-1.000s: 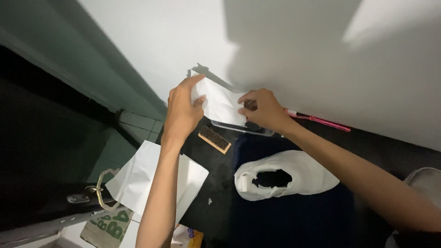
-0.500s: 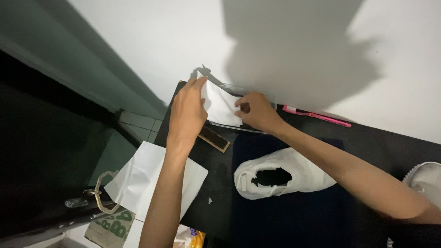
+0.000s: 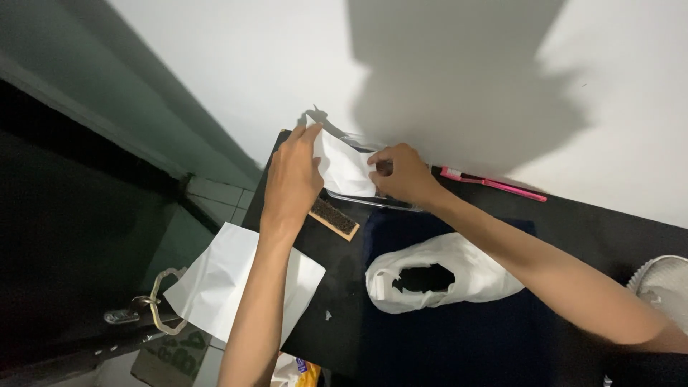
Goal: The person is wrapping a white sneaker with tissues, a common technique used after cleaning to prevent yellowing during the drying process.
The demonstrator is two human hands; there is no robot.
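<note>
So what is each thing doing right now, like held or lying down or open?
Left hand: gripping the white paper's left edge.
Right hand: pinching its right edge.
White paper: held up over the clear tray.
Clear tray: on the table, partly hidden.
Brush: lying flat, bristles up.
White shoe: on its side, untouched.
Pink toothbrush: lying by the wall.
Paper sheet: hanging over the table's edge.

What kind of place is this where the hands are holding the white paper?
Probably a home corner used for cleaning shoes. A white shoe lies on a dark cloth on a black table, with a wooden brush and a pink toothbrush by a plain white wall.
</note>
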